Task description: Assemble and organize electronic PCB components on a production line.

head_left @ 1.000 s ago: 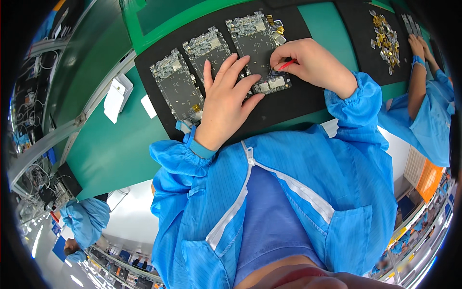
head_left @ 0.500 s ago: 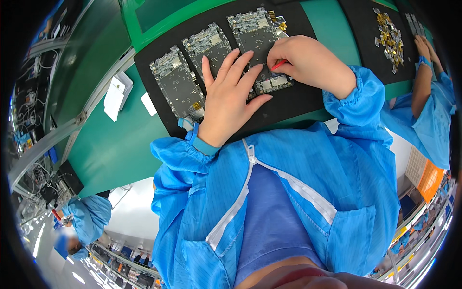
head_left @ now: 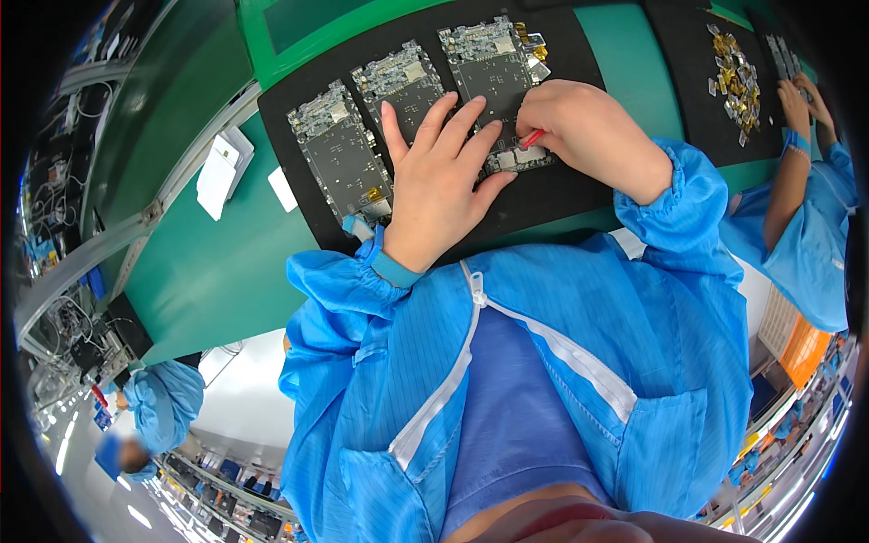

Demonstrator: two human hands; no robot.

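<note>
Three circuit boards lie side by side on a black mat (head_left: 299, 190): the left board (head_left: 337, 163), the middle board (head_left: 398, 88) and the right board (head_left: 489, 83). My left hand (head_left: 434, 185) is open, fingers spread over the middle board and reaching the right board's edge. My right hand (head_left: 584, 131) is closed in a pinch around a slim red tool (head_left: 532, 139), whose tip points at the near part of the right board. Its exact kind is hidden by my fingers. Small silver and gold pieces (head_left: 536, 56) lie beside that board's far end. A teal wrist strap (head_left: 395, 270) circles my left wrist.
White papers (head_left: 222, 172) lie on the green bench (head_left: 231, 281) at left. On the right, a second black mat (head_left: 674, 100) carries a pile of gold and silver pieces (head_left: 738, 86). A co-worker's hands (head_left: 801, 100) work there on boards. A metal rail (head_left: 181, 181) borders the bench.
My right hand with the red tool has shifted slightly toward me along the right board. The left hand keeps its place on the boards. The whole view has moved a little.
</note>
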